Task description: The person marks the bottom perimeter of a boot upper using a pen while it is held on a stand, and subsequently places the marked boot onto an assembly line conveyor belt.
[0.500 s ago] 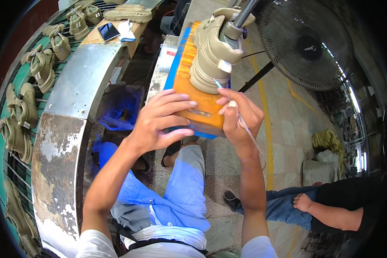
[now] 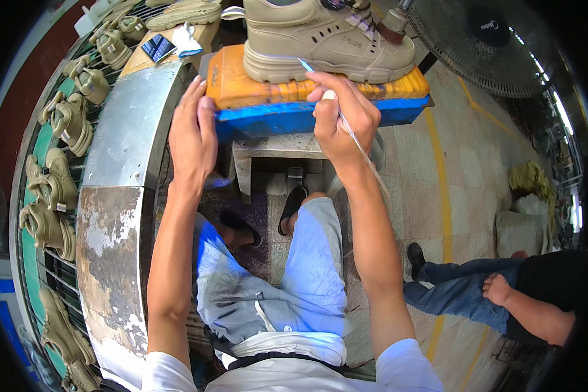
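A beige sneaker (image 2: 287, 42) stands side-on, toe to the right, on an orange pad (image 2: 232, 81) over a blue block (image 2: 268, 123). A press foot (image 2: 392, 27) on a metal rod bears down near its toe. Between the bent fingers of my right hand (image 2: 346, 121) is a thin pen-like tool (image 2: 307, 66) with a blue tip, trailing a clear tube. That tip is at the sole's sidewall; whether it touches I cannot tell. My left hand (image 2: 193, 140) lies with straight fingers against the left end of the pad and block, holding nothing.
At left, several beige shoes (image 2: 72, 124) sit on a green rack beside a metal-topped bench (image 2: 127, 124). A phone (image 2: 158, 48) and a white-and-blue cloth (image 2: 187, 42) lie on its far end. A fan (image 2: 487, 39) stands far right; a seated person's legs (image 2: 464, 291) are lower right.
The block and sneaker have turned from heel toward me to side-on, toe right. My left hand has shifted left to the block's end; my right hand still holds the tool.
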`<state>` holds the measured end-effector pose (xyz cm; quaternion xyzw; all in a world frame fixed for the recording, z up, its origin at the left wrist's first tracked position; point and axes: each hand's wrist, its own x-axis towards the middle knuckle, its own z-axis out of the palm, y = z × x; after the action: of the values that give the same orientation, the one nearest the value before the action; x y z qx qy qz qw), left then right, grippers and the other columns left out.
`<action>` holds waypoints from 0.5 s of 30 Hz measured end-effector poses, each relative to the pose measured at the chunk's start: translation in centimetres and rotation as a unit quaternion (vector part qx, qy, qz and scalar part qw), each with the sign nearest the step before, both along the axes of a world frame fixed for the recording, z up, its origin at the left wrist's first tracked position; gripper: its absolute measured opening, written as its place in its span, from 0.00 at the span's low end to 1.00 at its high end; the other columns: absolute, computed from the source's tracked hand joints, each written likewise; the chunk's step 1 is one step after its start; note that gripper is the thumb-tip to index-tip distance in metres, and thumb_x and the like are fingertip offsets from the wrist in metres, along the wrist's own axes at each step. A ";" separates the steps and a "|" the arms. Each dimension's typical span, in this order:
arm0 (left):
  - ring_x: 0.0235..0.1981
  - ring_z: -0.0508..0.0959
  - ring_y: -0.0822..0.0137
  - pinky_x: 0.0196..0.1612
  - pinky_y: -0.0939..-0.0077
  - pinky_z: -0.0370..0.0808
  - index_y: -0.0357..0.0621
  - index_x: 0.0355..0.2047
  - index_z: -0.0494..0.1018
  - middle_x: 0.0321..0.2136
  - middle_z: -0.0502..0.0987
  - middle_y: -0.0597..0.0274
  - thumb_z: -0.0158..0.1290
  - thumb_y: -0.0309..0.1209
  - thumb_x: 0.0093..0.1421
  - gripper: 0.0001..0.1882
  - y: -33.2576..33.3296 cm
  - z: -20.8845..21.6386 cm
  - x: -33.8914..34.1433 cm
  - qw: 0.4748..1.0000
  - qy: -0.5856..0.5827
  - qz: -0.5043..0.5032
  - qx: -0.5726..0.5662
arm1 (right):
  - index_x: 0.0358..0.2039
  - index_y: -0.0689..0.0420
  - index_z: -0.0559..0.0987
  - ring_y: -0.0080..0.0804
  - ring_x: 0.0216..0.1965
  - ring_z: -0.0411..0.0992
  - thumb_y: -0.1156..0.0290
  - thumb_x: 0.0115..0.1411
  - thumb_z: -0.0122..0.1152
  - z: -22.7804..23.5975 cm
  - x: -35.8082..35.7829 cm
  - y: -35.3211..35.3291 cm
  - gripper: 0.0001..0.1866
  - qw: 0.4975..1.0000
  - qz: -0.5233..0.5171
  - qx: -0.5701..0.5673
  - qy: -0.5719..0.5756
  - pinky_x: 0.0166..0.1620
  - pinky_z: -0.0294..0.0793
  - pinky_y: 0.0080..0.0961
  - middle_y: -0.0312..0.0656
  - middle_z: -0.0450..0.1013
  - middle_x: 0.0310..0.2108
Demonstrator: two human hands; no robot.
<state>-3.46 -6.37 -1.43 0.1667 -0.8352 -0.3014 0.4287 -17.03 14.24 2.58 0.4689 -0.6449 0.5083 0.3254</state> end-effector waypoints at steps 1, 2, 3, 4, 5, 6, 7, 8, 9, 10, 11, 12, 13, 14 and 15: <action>0.65 0.73 0.49 0.69 0.58 0.67 0.34 0.60 0.76 0.64 0.75 0.46 0.46 0.36 0.77 0.20 0.5 0.0 -0.3 0.995 0.011 0.045 -0.087 | 0.44 0.59 0.84 0.38 0.25 0.79 0.77 0.61 0.56 0.1 -0.2 0.3 0.13 1.000 0.001 -0.001 -0.009 0.30 0.78 0.32 0.43 0.79 0.27; 0.63 0.75 0.48 0.68 0.56 0.69 0.35 0.57 0.77 0.61 0.77 0.46 0.48 0.32 0.76 0.17 1.1 0.0 -0.6 0.981 0.023 0.089 -0.173 | 0.44 0.59 0.84 0.38 0.25 0.79 0.77 0.61 0.56 0.1 -0.4 0.6 0.12 1.000 0.001 -0.001 -0.017 0.30 0.77 0.32 0.44 0.79 0.27; 0.58 0.77 0.45 0.65 0.53 0.70 0.38 0.51 0.78 0.57 0.78 0.48 0.53 0.25 0.68 0.13 2.3 0.8 -0.9 0.964 0.084 0.077 -0.240 | 0.43 0.60 0.85 0.39 0.26 0.79 0.77 0.62 0.56 -0.2 -0.5 0.7 0.12 1.000 -0.011 -0.005 -0.027 0.31 0.78 0.32 0.45 0.79 0.28; 0.62 0.75 0.47 0.68 0.53 0.68 0.39 0.52 0.78 0.59 0.78 0.48 0.56 0.22 0.62 0.17 3.2 0.7 -0.9 0.962 0.106 -0.011 -0.251 | 0.43 0.60 0.85 0.39 0.26 0.79 0.77 0.62 0.56 -0.2 -0.6 0.8 0.12 0.999 -0.015 -0.006 -0.030 0.31 0.78 0.32 0.46 0.80 0.28; 0.64 0.73 0.49 0.69 0.53 0.67 0.40 0.54 0.77 0.60 0.77 0.50 0.57 0.22 0.60 0.21 3.9 0.8 -1.6 0.953 0.072 -0.095 -0.277 | 0.43 0.60 0.85 0.40 0.27 0.79 0.77 0.62 0.56 -0.2 -0.8 1.1 0.13 0.999 -0.020 -0.007 -0.033 0.32 0.78 0.32 0.47 0.80 0.29; 0.66 0.72 0.50 0.70 0.54 0.66 0.40 0.57 0.76 0.62 0.76 0.51 0.58 0.23 0.57 0.25 4.7 0.9 -2.4 0.938 0.036 -0.172 -0.299 | 0.43 0.60 0.85 0.40 0.27 0.79 0.77 0.62 0.56 -0.2 -0.9 1.2 0.13 0.999 -0.018 -0.006 -0.034 0.32 0.78 0.32 0.47 0.80 0.29; 0.66 0.72 0.51 0.71 0.54 0.65 0.41 0.60 0.74 0.63 0.75 0.53 0.59 0.24 0.57 0.28 5.8 1.2 -3.4 0.930 0.019 -0.178 -0.320 | 0.44 0.60 0.85 0.44 0.29 0.81 0.77 0.61 0.55 -0.3 -1.2 1.4 0.14 0.999 -0.015 -0.002 -0.045 0.34 0.80 0.34 0.49 0.82 0.32; 0.67 0.71 0.52 0.72 0.54 0.64 0.41 0.63 0.72 0.65 0.73 0.55 0.59 0.26 0.56 0.32 6.6 1.5 -4.4 0.922 0.001 -0.183 -0.341 | 0.44 0.60 0.85 0.44 0.30 0.81 0.76 0.61 0.55 -0.4 -1.3 1.6 0.14 0.999 -0.016 0.004 -0.047 0.35 0.80 0.34 0.50 0.82 0.33; 0.66 0.71 0.54 0.70 0.57 0.66 0.42 0.67 0.68 0.66 0.72 0.58 0.60 0.29 0.56 0.37 6.8 1.6 -5.3 0.916 -0.009 -0.161 -0.367 | 0.44 0.60 0.85 0.45 0.31 0.82 0.76 0.61 0.55 -0.4 -1.2 1.7 0.14 0.999 -0.019 0.006 -0.048 0.35 0.80 0.35 0.51 0.82 0.33; 0.66 0.71 0.55 0.70 0.58 0.66 0.42 0.67 0.68 0.66 0.72 0.59 0.60 0.30 0.56 0.37 6.8 1.8 -5.6 0.912 -0.016 -0.157 -0.379 | 0.44 0.60 0.85 0.46 0.32 0.82 0.76 0.61 0.55 -0.3 -1.1 1.7 0.14 0.999 -0.021 0.007 -0.050 0.36 0.81 0.36 0.51 0.82 0.34; 0.65 0.71 0.56 0.69 0.59 0.67 0.42 0.67 0.68 0.66 0.72 0.59 0.60 0.30 0.56 0.37 6.8 2.0 -5.9 0.907 -0.024 -0.153 -0.391 | 0.43 0.60 0.85 0.48 0.33 0.82 0.76 0.61 0.55 -0.1 -1.0 1.7 0.14 0.998 -0.026 0.013 -0.052 0.37 0.81 0.36 0.52 0.83 0.35; 0.65 0.71 0.57 0.68 0.60 0.67 0.43 0.67 0.68 0.66 0.72 0.60 0.61 0.31 0.55 0.37 6.7 2.2 -6.0 0.902 -0.031 -0.152 -0.403 | 0.43 0.60 0.85 0.48 0.33 0.82 0.76 0.61 0.55 -0.2 -1.1 1.7 0.14 0.998 -0.025 0.013 -0.049 0.37 0.81 0.36 0.52 0.83 0.35; 0.62 0.70 0.58 0.65 0.62 0.69 0.44 0.67 0.69 0.66 0.72 0.61 0.62 0.32 0.54 0.38 6.6 2.1 -6.3 0.901 -0.026 -0.146 -0.408 | 0.43 0.60 0.85 0.48 0.33 0.82 0.76 0.61 0.55 -0.3 -1.3 1.6 0.13 0.999 -0.024 0.012 -0.047 0.37 0.81 0.36 0.52 0.83 0.35; 0.62 0.71 0.57 0.65 0.61 0.69 0.45 0.68 0.69 0.66 0.72 0.61 0.61 0.31 0.55 0.38 6.6 2.2 -6.3 0.909 -0.028 -0.151 -0.387 | 0.43 0.61 0.85 0.49 0.33 0.82 0.76 0.61 0.56 -0.3 -1.4 1.5 0.13 0.999 -0.023 0.012 -0.044 0.37 0.81 0.36 0.52 0.83 0.35; 0.61 0.71 0.55 0.65 0.59 0.69 0.47 0.69 0.68 0.66 0.72 0.60 0.61 0.30 0.55 0.38 6.8 2.2 -6.2 0.918 -0.030 -0.156 -0.364 | 0.43 0.61 0.85 0.48 0.33 0.82 0.77 0.61 0.56 -0.3 -1.4 1.5 0.13 0.999 -0.022 0.012 -0.037 0.37 0.81 0.36 0.52 0.82 0.34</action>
<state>-9.65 0.44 0.80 -0.1243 -0.9152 -0.0343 0.3819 -18.43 15.77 2.30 0.4391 -0.6729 0.5103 0.3067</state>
